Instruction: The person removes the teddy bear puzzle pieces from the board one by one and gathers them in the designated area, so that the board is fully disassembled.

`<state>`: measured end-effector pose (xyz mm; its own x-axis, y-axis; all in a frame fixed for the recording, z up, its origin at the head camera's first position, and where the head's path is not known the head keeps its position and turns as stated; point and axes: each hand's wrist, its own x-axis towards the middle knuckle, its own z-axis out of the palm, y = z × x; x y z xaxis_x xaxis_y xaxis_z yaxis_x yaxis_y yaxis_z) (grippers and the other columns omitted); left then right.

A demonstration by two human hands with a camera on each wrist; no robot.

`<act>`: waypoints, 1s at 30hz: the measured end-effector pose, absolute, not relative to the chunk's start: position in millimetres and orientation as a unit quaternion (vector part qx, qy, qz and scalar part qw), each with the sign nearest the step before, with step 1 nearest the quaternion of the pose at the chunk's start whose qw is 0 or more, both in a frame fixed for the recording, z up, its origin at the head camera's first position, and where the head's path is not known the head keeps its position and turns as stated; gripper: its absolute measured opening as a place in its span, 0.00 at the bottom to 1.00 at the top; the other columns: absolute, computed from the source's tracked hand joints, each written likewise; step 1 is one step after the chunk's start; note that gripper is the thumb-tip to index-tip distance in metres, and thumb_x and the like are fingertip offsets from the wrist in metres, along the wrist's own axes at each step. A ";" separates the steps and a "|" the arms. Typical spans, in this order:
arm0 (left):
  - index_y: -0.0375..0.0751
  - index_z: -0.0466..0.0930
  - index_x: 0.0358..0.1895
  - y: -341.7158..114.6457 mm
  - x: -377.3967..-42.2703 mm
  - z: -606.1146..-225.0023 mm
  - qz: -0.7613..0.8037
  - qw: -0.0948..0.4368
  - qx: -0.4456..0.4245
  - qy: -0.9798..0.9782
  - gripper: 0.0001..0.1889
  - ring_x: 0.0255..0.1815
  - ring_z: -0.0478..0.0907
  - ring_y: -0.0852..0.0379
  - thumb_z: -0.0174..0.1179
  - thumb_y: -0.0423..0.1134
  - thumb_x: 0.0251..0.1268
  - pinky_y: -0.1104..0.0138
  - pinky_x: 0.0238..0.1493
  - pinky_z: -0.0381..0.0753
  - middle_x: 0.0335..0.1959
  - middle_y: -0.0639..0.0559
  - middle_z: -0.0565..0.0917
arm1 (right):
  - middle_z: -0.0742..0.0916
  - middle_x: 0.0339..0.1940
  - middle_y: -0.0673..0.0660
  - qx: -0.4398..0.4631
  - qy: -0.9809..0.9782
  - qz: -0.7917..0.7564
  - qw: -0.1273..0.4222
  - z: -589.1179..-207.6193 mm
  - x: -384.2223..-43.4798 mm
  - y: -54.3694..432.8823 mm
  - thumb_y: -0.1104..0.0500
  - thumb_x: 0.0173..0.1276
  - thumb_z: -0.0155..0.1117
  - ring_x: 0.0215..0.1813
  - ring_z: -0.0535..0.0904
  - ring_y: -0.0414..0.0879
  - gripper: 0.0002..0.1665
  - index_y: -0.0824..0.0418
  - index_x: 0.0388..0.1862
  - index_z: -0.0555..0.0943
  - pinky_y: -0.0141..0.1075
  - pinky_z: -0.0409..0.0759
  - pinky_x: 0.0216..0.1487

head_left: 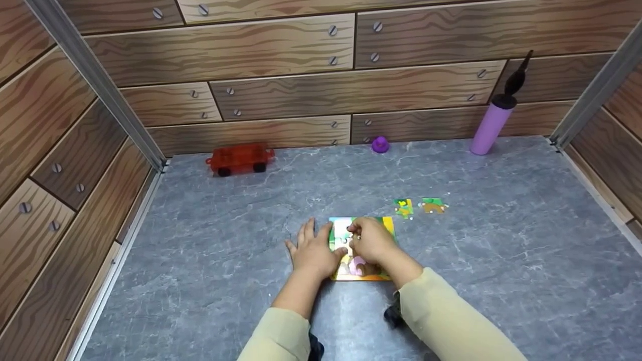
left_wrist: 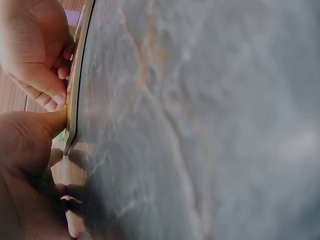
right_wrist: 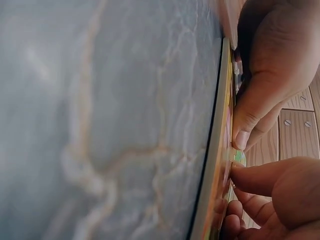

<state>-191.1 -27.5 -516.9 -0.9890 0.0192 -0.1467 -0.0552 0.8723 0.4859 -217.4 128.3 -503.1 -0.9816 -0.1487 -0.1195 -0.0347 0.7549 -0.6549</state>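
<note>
A small jigsaw puzzle in a flat tray point(head_left: 358, 277) lies on the table, printed in yellow, green, pink and white. My left hand point(head_left: 312, 253) rests at its left side, fingers spread on the table and thumb over the puzzle's surface. Over the right half, my right hand point(head_left: 373, 243) has its fingers curled down and pinches a puzzle piece, mostly hidden by the fingers. In the right wrist view a green patch point(right_wrist: 240, 158) shows between the two thumb tips. Two loose puzzle pieces, one yellow and green point(head_left: 404, 207), one brown and green point(head_left: 433, 205), lie beyond the tray.
Along the back wall stand a red toy wagon point(head_left: 239, 158) at the left, a small purple toy point(head_left: 380, 145) in the middle and a purple hand pump point(head_left: 493, 125) at the right. Wood-patterned walls enclose the grey marbled table point(head_left: 225, 225) at the back and sides.
</note>
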 end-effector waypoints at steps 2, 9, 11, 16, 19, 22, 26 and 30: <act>0.53 0.70 0.80 -26.9 -191.4 -515.9 0.252 0.072 -0.014 0.965 0.37 0.86 0.47 0.38 0.67 0.59 0.70 0.26 0.78 0.39 0.85 0.39 0.55 | 0.83 0.41 0.56 -0.050 0.932 -0.347 0.086 -503.0 -218.2 128.0 0.68 0.68 0.68 0.44 0.79 0.50 0.10 0.62 0.48 0.85 0.47 0.81 0.52; 0.54 0.72 0.79 -25.6 -191.3 -513.8 0.257 0.068 -0.019 0.964 0.37 0.86 0.49 0.38 0.68 0.58 0.69 0.27 0.78 0.40 0.85 0.40 0.57 | 0.84 0.37 0.54 -0.047 0.927 -0.360 0.090 -503.7 -220.4 128.3 0.69 0.66 0.68 0.39 0.79 0.48 0.11 0.63 0.47 0.86 0.45 0.81 0.46; 0.54 0.72 0.79 -25.7 -192.0 -514.0 0.255 0.069 -0.020 0.964 0.37 0.86 0.49 0.38 0.68 0.59 0.69 0.27 0.78 0.40 0.85 0.40 0.57 | 0.84 0.37 0.55 -0.052 0.927 -0.361 0.086 -503.4 -220.8 128.9 0.69 0.65 0.68 0.39 0.79 0.49 0.12 0.64 0.47 0.86 0.46 0.82 0.46; 0.53 0.72 0.79 -26.4 -192.2 -514.3 0.255 0.068 -0.020 0.964 0.37 0.86 0.49 0.38 0.68 0.59 0.69 0.27 0.78 0.40 0.85 0.39 0.57 | 0.85 0.39 0.56 -0.057 0.925 -0.366 0.081 -502.3 -220.4 130.4 0.70 0.63 0.67 0.41 0.80 0.50 0.13 0.65 0.47 0.87 0.48 0.83 0.49; 0.54 0.72 0.79 -26.6 -192.0 -514.6 0.256 0.067 -0.019 0.964 0.37 0.86 0.50 0.38 0.68 0.59 0.69 0.27 0.78 0.40 0.85 0.39 0.57 | 0.86 0.38 0.56 -0.052 0.922 -0.377 0.077 -502.1 -220.2 131.5 0.71 0.61 0.67 0.41 0.80 0.49 0.13 0.66 0.46 0.87 0.48 0.83 0.49; 0.55 0.71 0.79 -26.6 -192.1 -514.6 0.255 0.068 -0.020 0.964 0.37 0.86 0.49 0.38 0.68 0.59 0.69 0.27 0.78 0.41 0.85 0.40 0.57 | 0.86 0.37 0.55 -0.052 0.916 -0.390 0.072 -502.4 -220.3 132.3 0.71 0.58 0.66 0.41 0.80 0.49 0.15 0.66 0.44 0.88 0.47 0.83 0.48; 0.56 0.72 0.79 -26.6 -191.5 -513.6 0.255 0.065 -0.019 0.965 0.37 0.86 0.50 0.38 0.68 0.60 0.69 0.27 0.78 0.42 0.85 0.40 0.57 | 0.86 0.36 0.55 -0.057 0.912 -0.401 0.068 -503.6 -220.5 132.8 0.72 0.54 0.64 0.40 0.80 0.48 0.16 0.66 0.43 0.87 0.45 0.83 0.47; 0.57 0.72 0.79 -27.0 -191.0 -512.5 0.254 0.064 -0.021 0.965 0.37 0.86 0.50 0.39 0.68 0.60 0.68 0.27 0.78 0.41 0.85 0.41 0.58 | 0.87 0.34 0.55 -0.062 0.907 -0.413 0.054 -505.1 -220.8 133.4 0.72 0.53 0.65 0.39 0.81 0.48 0.15 0.66 0.41 0.88 0.44 0.83 0.46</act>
<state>-191.0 -27.0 -512.5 -0.9908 -0.0080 -0.1348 -0.0735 0.8697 0.4881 -220.8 133.4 -505.1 -0.9866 -0.1562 -0.0470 -0.0672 0.6518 -0.7554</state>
